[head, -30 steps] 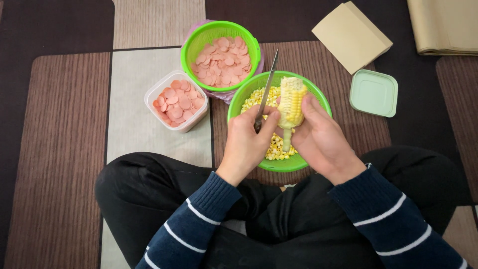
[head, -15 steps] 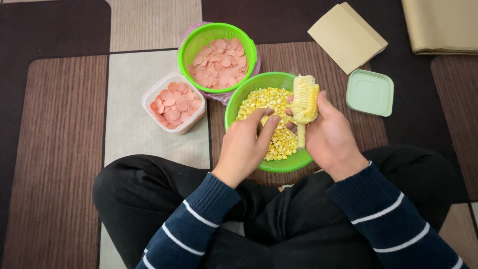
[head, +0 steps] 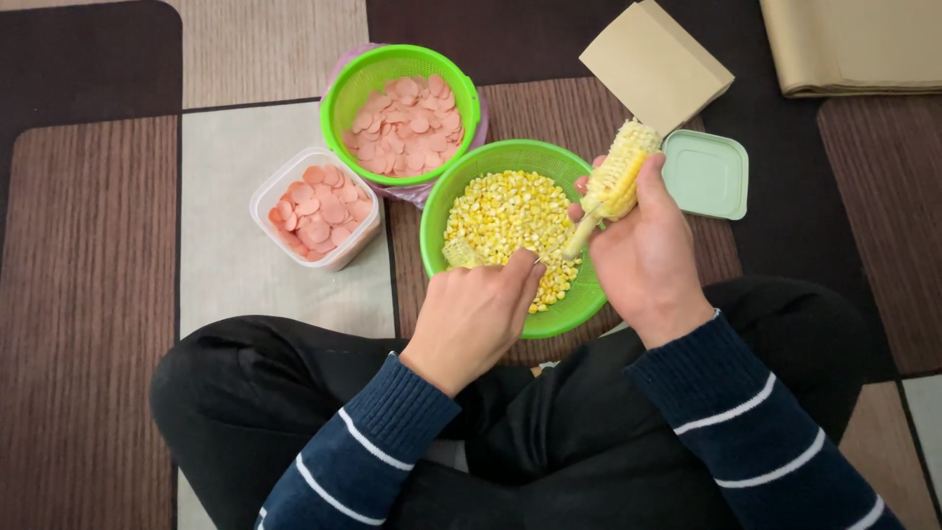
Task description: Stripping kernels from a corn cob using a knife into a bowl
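My right hand (head: 643,250) grips a partly stripped corn cob (head: 618,177), tilted over the right rim of a green bowl (head: 589,294) full of loose yellow kernels (head: 510,221). The cob's pale stem points down into the bowl. My left hand (head: 476,314) is closed over the bowl's near side, fingertips close to the stem. It seems to hold a knife, whose blade is almost wholly hidden by the fingers. A cut strip of kernels (head: 459,255) lies at the bowl's left edge.
A green basket (head: 343,98) and a clear tub (head: 270,191), both holding pink sausage slices, stand to the left. A mint lid (head: 705,175), a tan card box (head: 653,64) and folded beige cloth (head: 854,44) lie to the right. My crossed legs (head: 255,383) are close below.
The knife that stood against the cob has dropped low under my left hand. My right hand has lifted the cob and tilted it rightward off the bowl's middle. The camera has shifted slightly.
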